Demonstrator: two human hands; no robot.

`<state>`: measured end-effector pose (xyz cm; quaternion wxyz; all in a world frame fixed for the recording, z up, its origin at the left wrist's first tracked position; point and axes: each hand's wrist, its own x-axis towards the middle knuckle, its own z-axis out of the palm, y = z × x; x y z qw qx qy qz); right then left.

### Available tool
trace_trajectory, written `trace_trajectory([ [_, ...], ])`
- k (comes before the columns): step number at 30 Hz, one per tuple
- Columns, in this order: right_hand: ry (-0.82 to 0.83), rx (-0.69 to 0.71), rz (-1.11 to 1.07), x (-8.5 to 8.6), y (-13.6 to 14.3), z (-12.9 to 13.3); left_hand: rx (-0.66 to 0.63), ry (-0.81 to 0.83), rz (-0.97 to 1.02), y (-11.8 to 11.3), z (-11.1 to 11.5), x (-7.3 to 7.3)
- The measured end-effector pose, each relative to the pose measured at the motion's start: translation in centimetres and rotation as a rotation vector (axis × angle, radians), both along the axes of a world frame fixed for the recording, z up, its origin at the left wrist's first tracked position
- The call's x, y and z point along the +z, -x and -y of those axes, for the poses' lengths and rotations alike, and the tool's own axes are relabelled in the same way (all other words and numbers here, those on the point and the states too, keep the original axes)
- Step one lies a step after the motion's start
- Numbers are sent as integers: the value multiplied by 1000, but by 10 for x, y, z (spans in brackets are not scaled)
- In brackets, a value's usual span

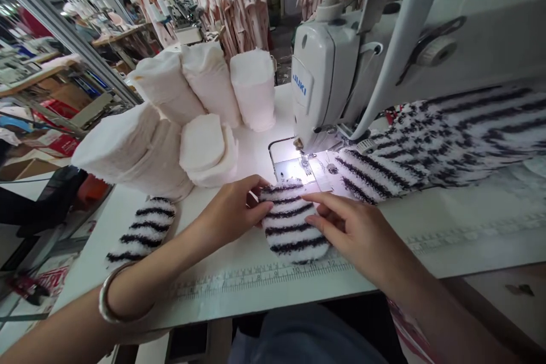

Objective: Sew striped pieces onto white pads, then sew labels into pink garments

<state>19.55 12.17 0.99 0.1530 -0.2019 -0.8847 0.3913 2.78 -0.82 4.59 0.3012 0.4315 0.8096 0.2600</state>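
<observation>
At the white sewing table (pixel 205 301), a person is bending both bare hands over a small fuzzy piece striped black and white (pixel 294 227), and I am taking that piece as the middle of my clock, with twelve pointing away from the sewer. It is lying flat on the tabletop, its far edge reaching the brightly lit needle plate (pixel 288 170), just short of the presser foot (pixel 305 165) at twelve.

The left hand (pixel 232 210) is coming in at nine, its thumb pressing on top while the index finger is curling round the far left corner, so it is pinching that edge; the remaining fingertips are hiding from me. The right hand (pixel 345 219) is working at three, its index finger and thumb spreading apart and touching the piece's right side, the other fingers folding inward. Whether those two are gripping the fabric or only steadying it, I cannot tell. A pale bangle (pixel 104 301) is circling the left wrist, toward eight.

The sewing machine (pixel 324 79) is looming from twelve round to two, its blue lettering facing out. At two, a long heap of striped fabric (pixel 460 142) is spreading below its arm. Between ten and half past eleven, stacks of white plush pieces (pixel 209 153) are crowding together. Another striped piece (pixel 147 227) is lying at nine, partly behind the left forearm. A printed ruler strip (pixel 273 278) is running along six, and pale pink garments (pixel 230 5) are hanging beyond the table, past eleven.
</observation>
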Motion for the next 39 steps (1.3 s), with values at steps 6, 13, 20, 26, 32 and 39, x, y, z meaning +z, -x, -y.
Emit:
trace_trajectory([
  [6,-287,77,-22,-14,-6,18,-74,3,-423,-4,-6,-18],
  [13,-506,17,-154,-10,-12,29,-55,62,-373,0,-8,-8],
  [20,-545,-23,-177,-23,-4,35,-46,245,-315,9,-11,-2],
  [26,-589,2,-170,-18,-1,36,-55,243,-301,15,-8,3],
  [32,-624,40,-184,-17,-1,35,-67,233,-339,15,-7,7],
  [39,-583,20,-95,-19,-2,35,-105,226,-341,10,-12,2],
])
